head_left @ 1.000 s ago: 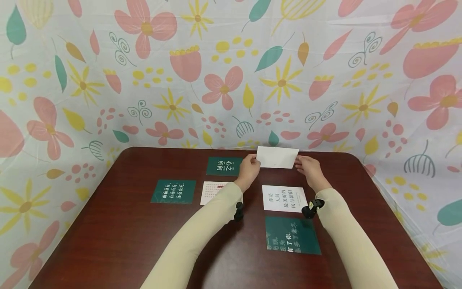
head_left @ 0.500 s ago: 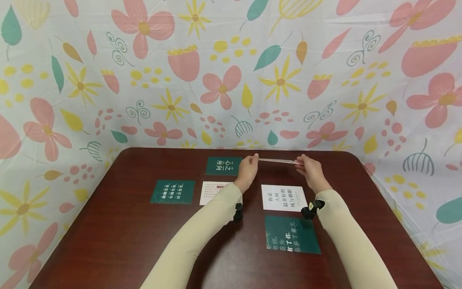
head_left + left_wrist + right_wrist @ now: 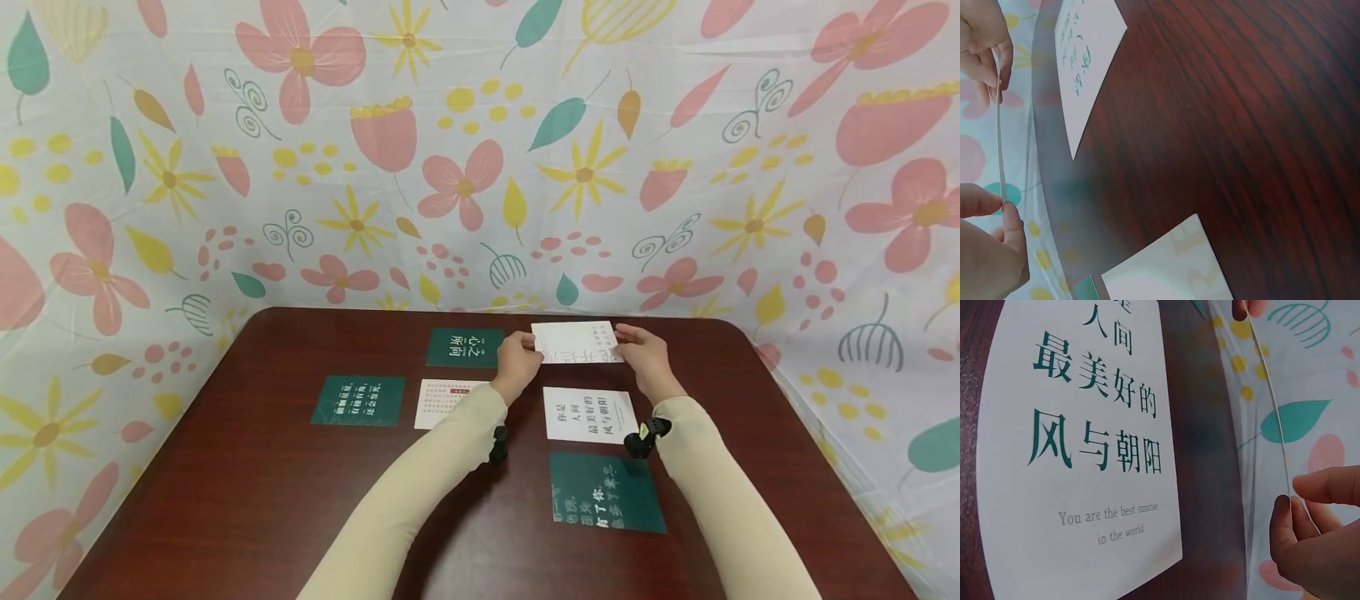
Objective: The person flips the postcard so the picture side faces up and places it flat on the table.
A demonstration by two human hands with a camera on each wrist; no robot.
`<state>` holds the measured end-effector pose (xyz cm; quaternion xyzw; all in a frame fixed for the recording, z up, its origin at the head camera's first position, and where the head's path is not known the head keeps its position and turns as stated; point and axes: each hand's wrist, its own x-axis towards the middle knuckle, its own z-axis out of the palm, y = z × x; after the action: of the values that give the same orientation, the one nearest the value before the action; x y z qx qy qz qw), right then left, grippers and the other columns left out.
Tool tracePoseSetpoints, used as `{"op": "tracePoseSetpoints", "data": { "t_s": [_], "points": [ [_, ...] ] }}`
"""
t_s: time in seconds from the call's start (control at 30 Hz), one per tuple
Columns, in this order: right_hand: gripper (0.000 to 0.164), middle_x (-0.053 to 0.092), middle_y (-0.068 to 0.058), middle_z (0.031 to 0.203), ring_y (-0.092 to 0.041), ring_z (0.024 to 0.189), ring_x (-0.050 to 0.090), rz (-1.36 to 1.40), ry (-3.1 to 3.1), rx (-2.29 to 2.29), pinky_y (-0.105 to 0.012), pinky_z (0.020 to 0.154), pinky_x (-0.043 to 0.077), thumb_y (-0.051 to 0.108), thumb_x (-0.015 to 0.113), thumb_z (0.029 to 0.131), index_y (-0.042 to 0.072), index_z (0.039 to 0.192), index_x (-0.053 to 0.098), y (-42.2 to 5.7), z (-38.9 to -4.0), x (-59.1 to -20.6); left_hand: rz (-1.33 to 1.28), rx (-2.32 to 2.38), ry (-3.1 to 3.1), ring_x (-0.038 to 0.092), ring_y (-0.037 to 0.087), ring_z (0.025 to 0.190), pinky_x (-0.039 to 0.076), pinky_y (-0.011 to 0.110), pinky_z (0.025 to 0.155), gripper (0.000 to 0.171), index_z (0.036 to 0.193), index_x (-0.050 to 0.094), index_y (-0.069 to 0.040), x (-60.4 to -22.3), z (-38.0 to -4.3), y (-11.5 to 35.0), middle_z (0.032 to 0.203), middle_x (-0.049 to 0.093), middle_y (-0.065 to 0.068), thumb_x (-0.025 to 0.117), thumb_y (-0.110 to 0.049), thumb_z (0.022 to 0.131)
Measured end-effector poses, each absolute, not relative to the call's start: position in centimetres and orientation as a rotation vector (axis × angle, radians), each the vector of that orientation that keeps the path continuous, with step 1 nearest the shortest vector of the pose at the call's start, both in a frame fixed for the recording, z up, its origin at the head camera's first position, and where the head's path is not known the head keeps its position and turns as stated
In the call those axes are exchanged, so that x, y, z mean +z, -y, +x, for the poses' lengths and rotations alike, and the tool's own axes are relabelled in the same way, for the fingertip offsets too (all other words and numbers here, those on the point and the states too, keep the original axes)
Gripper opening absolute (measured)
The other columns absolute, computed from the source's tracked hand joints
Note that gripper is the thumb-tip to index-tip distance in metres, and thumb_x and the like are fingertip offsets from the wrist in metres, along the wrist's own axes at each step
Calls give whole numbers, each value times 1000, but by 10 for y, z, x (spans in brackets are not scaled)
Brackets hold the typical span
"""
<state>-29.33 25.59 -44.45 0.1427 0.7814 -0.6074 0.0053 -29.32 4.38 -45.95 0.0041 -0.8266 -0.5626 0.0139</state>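
Between both hands at the back of the table is a white card [image 3: 576, 342] with faint grey print, its face showing in the head view. My left hand [image 3: 518, 365] pinches its left end between thumb and fingers. The right hand [image 3: 642, 358] pinches the opposite end. Both wrist views show the card [image 3: 999, 134] edge-on and raised off the tabletop. Just in front of it lies a white card with dark characters [image 3: 588, 415]. A green card with white lettering [image 3: 462, 347] is right beside my left hand.
On the dark wooden table [image 3: 247, 500] also lie a green card [image 3: 358, 400] at left, a card with red print [image 3: 442, 403] partly hidden by the left sleeve, and a larger green card [image 3: 606, 493] near the right forearm. A flowered cloth [image 3: 465, 183] hangs behind.
The card in my hands has turned: its blank white face showed first, then it was edge-on, and now its printed face shows. Both hands stay at nearly the same place.
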Motion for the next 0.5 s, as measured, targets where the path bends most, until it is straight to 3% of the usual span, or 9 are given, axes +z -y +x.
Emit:
{"op": "tracePoseSetpoints", "data": {
  "t_s": [0.23,0.5],
  "points": [
    [51,45,-23,141,-28,116,49,553,-2474,-1819,-32,89,45,-2,53,92,-2,142,43,-255,-295,-451,8,-1661,2656,61,24,95,52,28,73,38,122,62,3,-462,-293,-46,105,65,14,63,3,84],
    [50,51,-23,134,-25,102,53,604,-2488,-1704,-23,74,44,2,57,90,-2,139,49,-258,-300,-459,-39,-1630,2758,57,20,90,50,29,72,46,131,55,3,-460,-297,-48,107,62,13,65,-2,87]
  ]
}}
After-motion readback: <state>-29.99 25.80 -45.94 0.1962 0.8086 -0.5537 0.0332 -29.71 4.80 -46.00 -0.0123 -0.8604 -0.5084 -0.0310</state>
